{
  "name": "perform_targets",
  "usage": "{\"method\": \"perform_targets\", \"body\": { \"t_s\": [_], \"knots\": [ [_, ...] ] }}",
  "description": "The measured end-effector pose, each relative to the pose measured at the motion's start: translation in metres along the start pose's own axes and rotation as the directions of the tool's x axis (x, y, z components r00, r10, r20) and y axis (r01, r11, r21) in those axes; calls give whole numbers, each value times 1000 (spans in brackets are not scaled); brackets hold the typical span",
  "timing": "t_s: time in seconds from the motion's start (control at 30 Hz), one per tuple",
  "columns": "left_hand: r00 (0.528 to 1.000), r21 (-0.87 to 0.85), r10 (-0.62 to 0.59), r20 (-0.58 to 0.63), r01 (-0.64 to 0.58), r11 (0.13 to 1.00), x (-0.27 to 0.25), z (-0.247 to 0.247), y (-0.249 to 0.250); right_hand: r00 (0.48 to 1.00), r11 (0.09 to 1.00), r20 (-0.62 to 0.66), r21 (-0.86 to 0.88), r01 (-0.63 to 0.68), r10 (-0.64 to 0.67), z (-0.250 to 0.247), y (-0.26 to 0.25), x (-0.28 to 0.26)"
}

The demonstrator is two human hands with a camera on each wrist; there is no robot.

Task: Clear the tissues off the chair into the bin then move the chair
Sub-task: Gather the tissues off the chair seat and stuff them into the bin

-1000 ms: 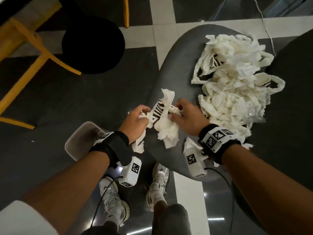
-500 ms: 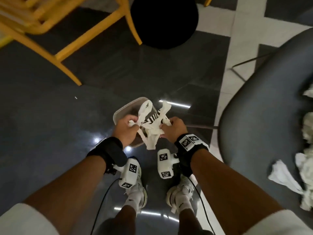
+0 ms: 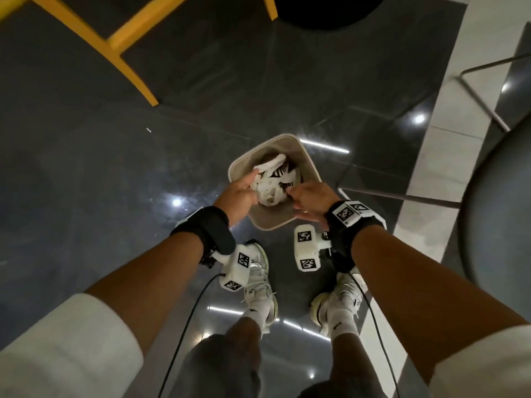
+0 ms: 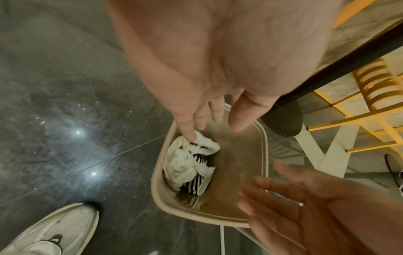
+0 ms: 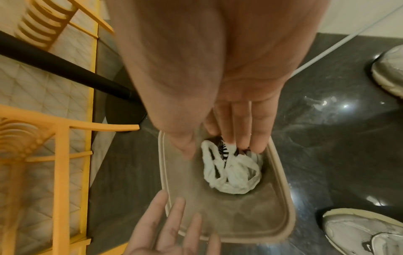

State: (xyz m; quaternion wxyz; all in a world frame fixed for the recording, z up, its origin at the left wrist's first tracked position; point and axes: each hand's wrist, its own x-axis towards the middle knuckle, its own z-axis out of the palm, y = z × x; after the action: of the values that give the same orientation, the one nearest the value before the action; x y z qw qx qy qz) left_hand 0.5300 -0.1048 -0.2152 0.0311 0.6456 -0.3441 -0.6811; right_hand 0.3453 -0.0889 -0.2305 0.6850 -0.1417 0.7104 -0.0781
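Note:
A wad of white tissues with a black-striped wrapper (image 3: 270, 185) is inside the beige bin (image 3: 311, 165) on the dark floor. My left hand (image 3: 244, 191) and right hand (image 3: 307, 193) hover over the bin's mouth, fingers straight and holding nothing. In the left wrist view the left hand (image 4: 214, 113) points down at the tissues (image 4: 187, 163) within the bin (image 4: 157, 182). In the right wrist view the right hand (image 5: 237, 131) spreads above the wad (image 5: 233, 174) and the bin (image 5: 283, 193). The grey chair seat (image 3: 500, 214) shows at the right edge; the tissues on it are out of view.
Yellow chair legs (image 3: 129, 56) stand at the back left, and a black round table base (image 3: 330, 10) sits behind the bin. The grey chair's metal legs (image 3: 482, 90) cross the white tile strip on the right. My shoes (image 3: 258, 285) stand just behind the bin.
Both hands carried a bunch of tissues from the chair seat left to the bin. They have let go, and the wad now lies in the bin under spread fingers.

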Motion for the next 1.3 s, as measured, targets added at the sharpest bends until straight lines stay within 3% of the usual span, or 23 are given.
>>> {"method": "perform_targets", "body": {
  "t_s": [0.07,0.2,0.37,0.5,0.6,0.67,0.77,0.9,0.97,1.0,1.07,1.13,1.17,1.3],
  "knots": [
    [1000,13,0,-13,1,1000,-6,5,24,1000,998,24,61,-11,9,-15,-8,-19],
    [998,64,28,-62,-24,998,-11,24,71,997,998,-32,1,69,-68,-59,-19,-52],
    [975,278,223,-17,-209,938,-34,94,129,984,979,-88,121,163,-153,-143,-12,-129],
    [894,379,423,150,-447,810,-69,194,171,965,956,-203,206,210,-168,-228,30,-189],
    [807,405,483,341,-589,699,-93,290,186,932,945,-327,224,237,-156,-291,76,-226],
    [722,440,488,490,-688,577,-101,351,186,884,951,-448,195,240,-131,-332,113,-241],
    [599,542,423,679,-799,261,-111,429,179,809,972,-586,156,174,-51,-385,170,-248],
    [481,511,205,852,-849,-136,-118,498,157,763,996,-643,11,90,-62,-423,211,-266],
    [494,496,98,864,-799,-340,-116,514,141,761,995,-646,18,95,-61,-434,227,-267],
    [515,499,75,854,-768,-401,-116,517,136,764,994,-641,25,108,-67,-437,234,-266],
    [550,521,82,831,-719,-461,-115,517,136,774,989,-628,53,139,-75,-440,242,-265],
    [555,528,110,825,-687,-498,-110,509,143,775,987,-625,35,155,-99,-440,241,-265],
    [574,553,122,810,-677,-485,-108,503,148,767,987,-630,4,163,-124,-439,238,-264],
    [760,801,256,597,-554,-226,-109,471,182,744,956,-602,-219,196,-291,-431,226,-257]
  ]
}}
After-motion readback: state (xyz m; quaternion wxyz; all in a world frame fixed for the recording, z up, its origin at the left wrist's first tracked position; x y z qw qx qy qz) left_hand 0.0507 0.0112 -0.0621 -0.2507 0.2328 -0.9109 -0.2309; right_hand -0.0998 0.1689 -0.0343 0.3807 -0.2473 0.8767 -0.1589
